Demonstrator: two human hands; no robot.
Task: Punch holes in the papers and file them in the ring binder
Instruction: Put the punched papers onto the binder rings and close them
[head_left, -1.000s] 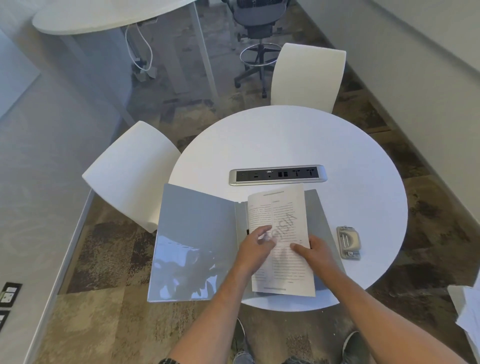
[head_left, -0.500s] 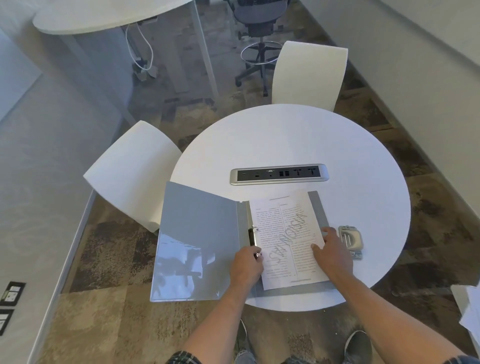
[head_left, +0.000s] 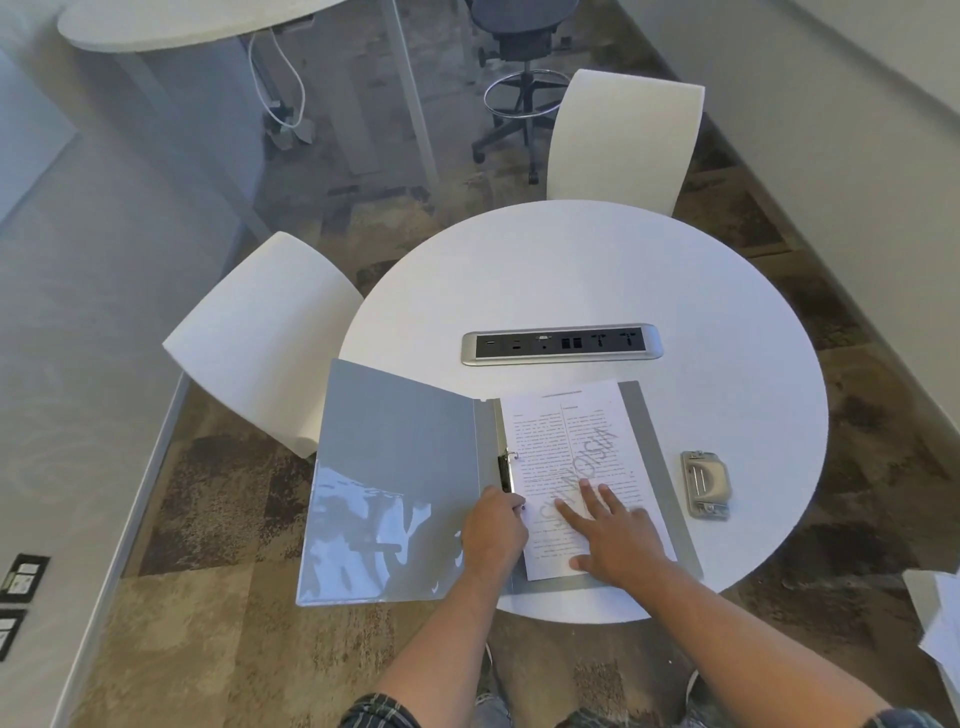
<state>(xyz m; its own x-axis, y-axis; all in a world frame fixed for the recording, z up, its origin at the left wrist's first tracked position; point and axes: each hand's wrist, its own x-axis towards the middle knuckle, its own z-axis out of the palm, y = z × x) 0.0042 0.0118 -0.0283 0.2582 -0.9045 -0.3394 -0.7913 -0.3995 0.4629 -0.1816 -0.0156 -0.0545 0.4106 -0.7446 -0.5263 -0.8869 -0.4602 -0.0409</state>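
Currently the filing step is in hand. The paper (head_left: 571, 467) lies on the right leaf of the open ring binder (head_left: 395, 483), at the near edge of the round surface (head_left: 571, 270). The right hand (head_left: 615, 535) presses it flat with fingers spread, grasping nothing. The left hand (head_left: 493, 530) is curled at the ring mechanism (head_left: 506, 470); what it grips cannot be told. Next, judged: seat the holes and close the rings. The binder's left cover overhangs the edge. The hole punch (head_left: 706, 483) sits just right; open room lies beyond.

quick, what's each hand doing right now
left hand: fingers curled at the binder ring clip, grip hidden, cannot tell.
right hand: open, fingers flat, pressing the paper.
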